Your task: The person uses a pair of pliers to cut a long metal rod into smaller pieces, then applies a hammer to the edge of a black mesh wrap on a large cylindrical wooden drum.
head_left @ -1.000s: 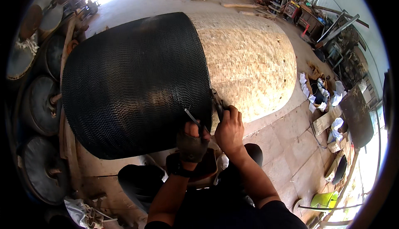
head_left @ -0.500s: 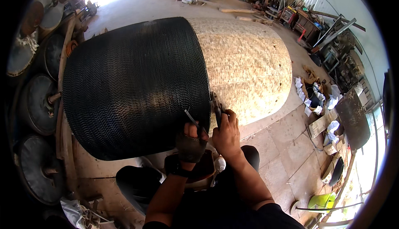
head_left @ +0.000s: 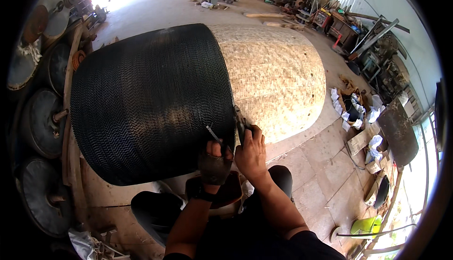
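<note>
A large drum lies in front of me. Black, finely ridged strip covers its left part (head_left: 151, 94), while the right part is a bare, mottled tan surface (head_left: 273, 80). At the near edge of the black covering, my left hand (head_left: 214, 166), in a dark fingerless glove, is closed around a thin grey metal bar (head_left: 213, 134) whose tip sticks out up and left. Close beside it, my bare right hand (head_left: 252, 152) grips a dark plier-like tool (head_left: 241, 122) against the seam between black and tan. The tool's jaws are too small to make out.
Dark round discs (head_left: 43, 123) with stub shafts stand along a wooden beam (head_left: 71, 165) at left. A reddish-brown container (head_left: 225, 190) sits between my knees. To the right are a cardboard box (head_left: 353, 109), a curved brown sheet (head_left: 398, 132) and a yellow-green bucket (head_left: 366, 228).
The view has shifted slightly, so the drum and both hands sit a little further left. Both hands keep their grips at the seam.
</note>
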{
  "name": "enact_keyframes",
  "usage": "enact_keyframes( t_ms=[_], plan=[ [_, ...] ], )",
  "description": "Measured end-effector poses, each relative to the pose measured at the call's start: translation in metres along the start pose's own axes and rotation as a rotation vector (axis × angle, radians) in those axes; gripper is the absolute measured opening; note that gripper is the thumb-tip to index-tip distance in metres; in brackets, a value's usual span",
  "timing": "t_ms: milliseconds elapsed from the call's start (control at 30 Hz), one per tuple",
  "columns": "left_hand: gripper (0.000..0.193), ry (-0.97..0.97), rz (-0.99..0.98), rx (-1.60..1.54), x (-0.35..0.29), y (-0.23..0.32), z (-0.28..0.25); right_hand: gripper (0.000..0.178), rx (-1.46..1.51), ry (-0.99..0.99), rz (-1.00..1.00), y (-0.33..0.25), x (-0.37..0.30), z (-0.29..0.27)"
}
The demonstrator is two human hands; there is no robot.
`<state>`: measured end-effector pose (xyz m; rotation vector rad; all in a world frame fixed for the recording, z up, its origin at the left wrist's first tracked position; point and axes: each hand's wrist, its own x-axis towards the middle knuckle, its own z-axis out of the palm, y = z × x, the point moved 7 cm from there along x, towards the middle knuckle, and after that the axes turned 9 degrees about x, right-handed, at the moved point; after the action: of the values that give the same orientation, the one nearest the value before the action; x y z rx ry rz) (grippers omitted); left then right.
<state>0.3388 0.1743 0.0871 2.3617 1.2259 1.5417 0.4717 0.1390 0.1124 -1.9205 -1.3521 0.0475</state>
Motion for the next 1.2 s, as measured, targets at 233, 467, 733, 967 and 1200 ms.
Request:
enact_keyframes(
  t_ms=[233, 467, 733, 967, 1200],
  plan=[
    [0.029, -0.009, 0.010, 0.003, 0.001, 0.000, -0.001, 0.039, 0.060, -0.029, 0.052, -0.009, -0.001, -0.004],
    [0.029, -0.012, 0.014, 0.014, 0.000, -0.001, 0.000, 0.038, 0.130, 0.012, 0.036, -0.009, 0.001, -0.003],
    [0.025, -0.014, 0.005, -0.016, -0.002, -0.003, 0.001, 0.036, 0.015, 0.005, 0.079, -0.014, 0.006, 0.001],
    [0.024, -0.024, 0.021, 0.008, 0.001, -0.002, -0.002, 0.031, 0.097, -0.025, 0.108, -0.008, 0.011, 0.000],
    [0.027, 0.038, 0.046, -0.027, 0.001, -0.002, 0.000, 0.025, 0.595, -0.643, 0.350, 0.035, 0.044, -0.036]
  ],
)
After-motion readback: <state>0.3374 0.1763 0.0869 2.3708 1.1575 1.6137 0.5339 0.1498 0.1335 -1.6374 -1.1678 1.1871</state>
